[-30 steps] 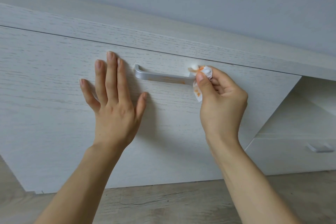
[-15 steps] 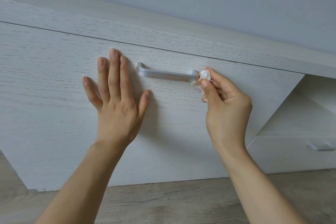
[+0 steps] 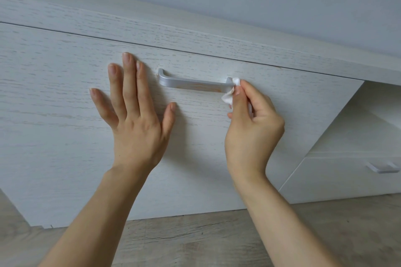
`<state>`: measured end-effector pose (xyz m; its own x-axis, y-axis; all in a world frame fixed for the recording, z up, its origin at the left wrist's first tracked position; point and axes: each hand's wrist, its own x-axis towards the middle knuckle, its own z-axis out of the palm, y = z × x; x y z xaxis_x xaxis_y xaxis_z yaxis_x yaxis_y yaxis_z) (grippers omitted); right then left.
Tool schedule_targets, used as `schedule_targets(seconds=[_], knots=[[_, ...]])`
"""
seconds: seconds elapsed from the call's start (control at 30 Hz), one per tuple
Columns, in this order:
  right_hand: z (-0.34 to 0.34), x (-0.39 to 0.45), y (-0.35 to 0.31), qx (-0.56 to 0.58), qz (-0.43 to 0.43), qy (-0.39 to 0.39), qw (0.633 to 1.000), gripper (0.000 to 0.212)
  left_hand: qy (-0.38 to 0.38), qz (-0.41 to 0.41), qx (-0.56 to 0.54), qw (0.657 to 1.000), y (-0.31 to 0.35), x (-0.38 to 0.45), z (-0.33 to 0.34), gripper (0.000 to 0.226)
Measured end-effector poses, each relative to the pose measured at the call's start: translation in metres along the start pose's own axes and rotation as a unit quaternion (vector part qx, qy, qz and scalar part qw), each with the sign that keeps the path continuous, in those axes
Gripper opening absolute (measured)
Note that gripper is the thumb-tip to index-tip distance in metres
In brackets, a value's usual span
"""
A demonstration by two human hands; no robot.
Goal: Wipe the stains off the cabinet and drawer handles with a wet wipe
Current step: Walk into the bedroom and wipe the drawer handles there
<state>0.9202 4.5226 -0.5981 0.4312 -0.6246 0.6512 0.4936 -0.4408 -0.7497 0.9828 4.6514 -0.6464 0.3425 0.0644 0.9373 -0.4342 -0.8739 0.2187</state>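
Observation:
A silver bar handle (image 3: 195,83) is mounted on a white wood-grain drawer front (image 3: 65,147). Faint orange smears show along the handle's lower middle. My right hand (image 3: 251,128) pinches a crumpled white wet wipe (image 3: 230,95) between thumb and fingers and holds it against the handle's right end. My left hand (image 3: 134,115) lies flat with fingers spread on the drawer front, just left of the handle.
The cabinet's top board (image 3: 195,34) runs above the drawer under a grey wall. At the right is an open recess and a lower drawer with a second small silver handle (image 3: 383,168). Wood-look flooring (image 3: 195,240) lies below.
The wipe has slid from the top of the handle's right end down to its right tip, and its orange-stained side is now turned out of sight. My left hand stays flat.

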Motion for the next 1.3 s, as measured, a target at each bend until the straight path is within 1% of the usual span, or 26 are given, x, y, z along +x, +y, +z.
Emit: schedule_targets(seconds=[0.07, 0.2, 0.3, 0.4, 0.53, 0.6, 0.73, 0.8, 0.87, 0.93, 1.03, 1.1, 1.17, 1.2, 1.27, 1.3], knots=[[-0.001, -0.006, 0.001, -0.014, -0.012, -0.002, 1.000, 0.017, -0.001, 0.004, 0.002, 1.000, -0.002, 0.000, 0.000, 0.071], [-0.004, -0.010, 0.000, 0.012, -0.046, -0.034, 0.998, 0.019, -0.004, 0.004, 0.013, 1.000, -0.002, 0.000, 0.000, 0.071], [-0.004, -0.008, 0.003, -0.016, -0.066, -0.036, 0.997, 0.022, -0.003, -0.001, 0.013, 1.000, -0.002, 0.000, 0.000, 0.071], [-0.006, -0.005, 0.003, 0.009, -0.064, -0.017, 0.998, 0.021, -0.003, -0.001, 0.008, 1.000, -0.002, 0.000, 0.000, 0.071], [-0.010, 0.008, -0.002, 0.110, -0.007, 0.030, 0.993, 0.019, -0.005, 0.006, 0.011, 1.000, -0.004, 0.000, -0.002, 0.071], [-0.009, 0.015, -0.006, 0.128, 0.010, 0.036, 0.991, 0.017, -0.005, 0.008, 0.014, 1.000, -0.004, 0.001, -0.002, 0.071], [-0.003, 0.005, -0.005, 0.055, 0.012, -0.015, 0.998, 0.017, -0.007, 0.007, 0.009, 1.000, -0.003, 0.001, -0.002, 0.070], [-0.003, 0.001, -0.004, 0.047, 0.006, -0.036, 0.998, 0.016, -0.007, 0.007, 0.011, 1.000, -0.003, 0.001, -0.002, 0.070], [-0.006, 0.001, -0.001, 0.049, 0.013, -0.061, 0.997, 0.031, -0.004, 0.006, 0.016, 1.000, -0.003, 0.001, -0.002, 0.071], [-0.011, 0.002, -0.001, 0.044, 0.004, -0.051, 0.998, 0.034, -0.003, 0.007, 0.018, 1.000, -0.003, 0.000, -0.001, 0.071], [-0.013, 0.008, -0.008, 0.084, -0.019, 0.023, 0.996, 0.029, -0.001, 0.008, 0.020, 1.000, -0.003, 0.001, -0.001, 0.071], [-0.011, 0.017, -0.014, 0.115, -0.018, 0.048, 0.992, 0.025, -0.002, 0.008, 0.022, 1.000, -0.003, 0.001, -0.001, 0.071], [-0.005, 0.023, -0.017, 0.129, -0.002, 0.043, 0.991, 0.023, -0.003, 0.008, 0.022, 1.000, -0.003, 0.001, -0.002, 0.071], [-0.002, 0.022, -0.016, 0.118, 0.004, 0.031, 0.993, 0.023, -0.004, 0.008, 0.020, 1.000, -0.003, 0.001, -0.002, 0.071], [0.002, 0.015, -0.013, 0.061, -0.005, 0.000, 0.998, 0.020, -0.006, 0.009, 0.015, 1.000, -0.004, 0.001, -0.003, 0.071], [0.002, 0.011, -0.011, 0.031, -0.027, -0.010, 0.999, 0.019, -0.005, 0.010, 0.016, 1.000, -0.004, 0.001, -0.003, 0.071]])
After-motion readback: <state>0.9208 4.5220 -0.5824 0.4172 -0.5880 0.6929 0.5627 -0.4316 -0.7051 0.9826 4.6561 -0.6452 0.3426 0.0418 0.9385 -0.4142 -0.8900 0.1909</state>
